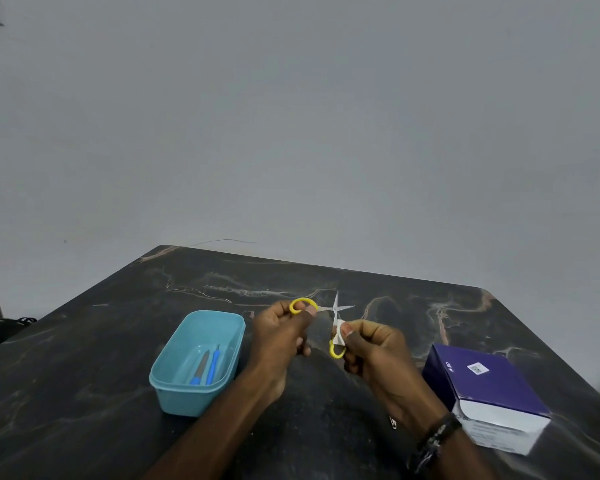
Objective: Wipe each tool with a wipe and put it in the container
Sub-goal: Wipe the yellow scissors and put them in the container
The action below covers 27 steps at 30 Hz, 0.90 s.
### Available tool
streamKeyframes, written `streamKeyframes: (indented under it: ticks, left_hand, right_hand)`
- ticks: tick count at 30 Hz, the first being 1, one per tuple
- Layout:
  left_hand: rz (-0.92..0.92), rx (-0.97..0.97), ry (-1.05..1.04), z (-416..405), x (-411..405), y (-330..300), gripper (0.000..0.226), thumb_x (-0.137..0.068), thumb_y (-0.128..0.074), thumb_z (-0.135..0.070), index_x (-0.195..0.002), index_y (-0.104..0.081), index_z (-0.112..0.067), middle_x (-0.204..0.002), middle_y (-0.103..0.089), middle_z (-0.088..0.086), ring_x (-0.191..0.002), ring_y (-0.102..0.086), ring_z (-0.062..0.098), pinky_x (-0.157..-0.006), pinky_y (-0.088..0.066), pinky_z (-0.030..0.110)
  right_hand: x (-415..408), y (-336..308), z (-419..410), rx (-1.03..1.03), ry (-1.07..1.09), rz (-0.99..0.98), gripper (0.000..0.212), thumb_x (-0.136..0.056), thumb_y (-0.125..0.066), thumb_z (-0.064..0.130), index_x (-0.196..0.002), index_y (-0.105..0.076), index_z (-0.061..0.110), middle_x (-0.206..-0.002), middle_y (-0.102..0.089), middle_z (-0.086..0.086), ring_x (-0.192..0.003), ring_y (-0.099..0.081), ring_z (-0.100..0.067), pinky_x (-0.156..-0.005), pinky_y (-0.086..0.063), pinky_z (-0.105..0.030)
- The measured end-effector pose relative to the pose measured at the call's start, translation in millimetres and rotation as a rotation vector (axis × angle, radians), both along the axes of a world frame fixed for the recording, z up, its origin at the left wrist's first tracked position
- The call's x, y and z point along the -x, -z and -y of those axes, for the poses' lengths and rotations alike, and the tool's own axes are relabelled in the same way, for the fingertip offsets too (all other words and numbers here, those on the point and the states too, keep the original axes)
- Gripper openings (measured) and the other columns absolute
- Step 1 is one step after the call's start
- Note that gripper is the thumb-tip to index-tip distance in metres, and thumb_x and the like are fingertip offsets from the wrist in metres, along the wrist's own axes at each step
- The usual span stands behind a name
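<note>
Both forearms are extended forward over the table, hands raised side by side. The left hand (280, 329) is curled, thumb and forefinger pinched on one yellow loop of the scissors (329, 315). The right hand (373, 348) is curled, a wipe (339, 332) pinched against the other handle. A dark bracelet is worn on the right wrist.

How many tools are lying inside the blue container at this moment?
2: a blue-handled tool with a grey blade and a slimmer all-blue tool, side by side on the floor of the container. Its near wall may hide more.
</note>
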State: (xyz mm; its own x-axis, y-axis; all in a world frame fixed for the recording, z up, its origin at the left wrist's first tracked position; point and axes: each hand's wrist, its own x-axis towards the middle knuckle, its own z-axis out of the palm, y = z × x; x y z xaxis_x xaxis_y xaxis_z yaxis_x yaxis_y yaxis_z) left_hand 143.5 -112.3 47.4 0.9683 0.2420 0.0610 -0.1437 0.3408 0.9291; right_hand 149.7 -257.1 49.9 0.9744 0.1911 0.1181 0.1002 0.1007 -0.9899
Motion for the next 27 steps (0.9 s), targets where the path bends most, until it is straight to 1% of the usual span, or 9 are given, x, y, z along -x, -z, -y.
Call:
streamKeyframes:
  ticks: [2, 4, 6, 11, 14, 17, 20, 23, 27]
  left_hand:
    - [0.037, 0.032, -0.013, -2.9, -1.3, 0.2, 0.008, -0.086, -0.068, -0.008, -0.092, -0.064, -0.010, -0.064, -0.064, -0.003, -0.055, -0.054, 0.009, -0.053, -0.049, 0.031]
    - [0.066, 0.052, -0.012, -3.5, -1.4, 1.4, 0.013, -0.085, -0.069, -0.006, -0.094, -0.062, -0.013, -0.081, -0.070, 0.003, -0.074, -0.066, 0.019, -0.065, -0.055, 0.037]
    - [0.091, 0.061, 0.001, -2.1, -1.3, 2.6, 0.021, -0.084, -0.069, -0.003, -0.099, -0.059, -0.015, -0.090, -0.073, 0.009, -0.084, -0.071, 0.029, -0.070, -0.056, 0.041]
    - [0.125, 0.042, -0.003, -0.3, 2.0, 2.1, 0.036, -0.083, -0.069, 0.004, -0.108, -0.057, -0.019, -0.084, -0.074, 0.011, -0.071, -0.070, 0.024, -0.064, -0.056, 0.037]
    - [0.132, 0.068, -0.034, -3.2, 2.3, -0.3, 0.037, -0.083, -0.068, 0.005, -0.109, -0.057, -0.018, -0.080, -0.075, 0.010, -0.066, -0.071, 0.024, -0.061, -0.059, 0.037]
    - [0.111, 0.066, -0.070, -6.7, 0.9, 0.3, 0.039, -0.082, -0.069, 0.004, -0.112, -0.057, -0.018, -0.083, -0.076, 0.010, -0.066, -0.072, 0.029, -0.062, -0.059, 0.042]
    - [0.078, 0.055, -0.090, -8.6, 0.6, 2.1, 0.039, -0.082, -0.071, 0.002, -0.112, -0.059, -0.020, -0.090, -0.075, 0.011, -0.071, -0.073, 0.029, -0.058, -0.058, 0.037]
    - [0.073, 0.036, -0.063, -6.2, 2.8, 1.6, 0.039, -0.081, -0.072, 0.000, -0.110, -0.059, -0.022, -0.092, -0.075, 0.012, -0.072, -0.072, 0.031, -0.056, -0.058, 0.035]
    - [0.082, 0.034, 0.011, 1.8, 5.8, 2.4, 0.037, -0.081, -0.070, 0.004, -0.110, -0.059, -0.016, -0.093, -0.072, 0.015, -0.076, -0.069, 0.027, -0.055, -0.058, 0.034]
  right_hand:
    - [2.6, -0.9, 1.0, 0.023, -0.064, 0.004, 0.022, -0.093, -0.057, 0.011, -0.084, -0.068, -0.006, -0.062, -0.061, -0.009, -0.052, -0.043, -0.012, -0.052, -0.036, -0.025]
    - [5.3, -0.9, 0.2, 0.046, -0.126, 0.011, 0.021, -0.093, -0.057, 0.013, -0.082, -0.069, -0.002, -0.065, -0.063, -0.010, -0.052, -0.046, -0.011, -0.051, -0.038, -0.023]
    - [7.2, 0.1, -2.6, 0.079, -0.175, 0.014, 0.020, -0.093, -0.057, 0.012, -0.082, -0.068, -0.001, -0.068, -0.066, -0.010, -0.052, -0.048, -0.010, -0.051, -0.040, -0.022]
    - [8.5, 2.0, -4.3, 0.141, -0.232, 0.018, 0.018, -0.092, -0.059, 0.012, -0.083, -0.068, 0.000, -0.067, -0.067, -0.008, -0.055, -0.054, -0.009, -0.052, -0.044, -0.019]
    - [7.3, -0.6, 0.3, 0.198, -0.213, 0.026, 0.018, -0.093, -0.058, 0.014, -0.085, -0.071, 0.003, -0.077, -0.071, -0.013, -0.061, -0.061, -0.011, -0.054, -0.046, -0.021]
    - [4.5, -3.3, 7.2, 0.165, -0.145, 0.006, 0.017, -0.092, -0.059, 0.013, -0.090, -0.072, 0.003, -0.086, -0.073, -0.016, -0.063, -0.062, -0.012, -0.054, -0.045, -0.022]
    - [0.7, -4.5, 10.6, 0.102, 0.004, 0.005, 0.017, -0.091, -0.060, 0.011, -0.091, -0.073, 0.001, -0.071, -0.067, -0.013, -0.056, -0.057, -0.011, -0.050, -0.043, -0.021]
    - [-2.4, -3.0, 10.2, 0.065, 0.159, 0.055, 0.014, -0.089, -0.063, 0.012, -0.087, -0.074, 0.004, -0.066, -0.064, -0.010, -0.052, -0.052, -0.009, -0.047, -0.040, -0.021]
    - [-0.5, -0.6, 5.6, 0.065, 0.214, 0.088, 0.011, -0.087, -0.067, 0.013, -0.081, -0.075, 0.009, -0.058, -0.065, 0.000, -0.048, -0.051, -0.006, -0.044, -0.040, -0.019]
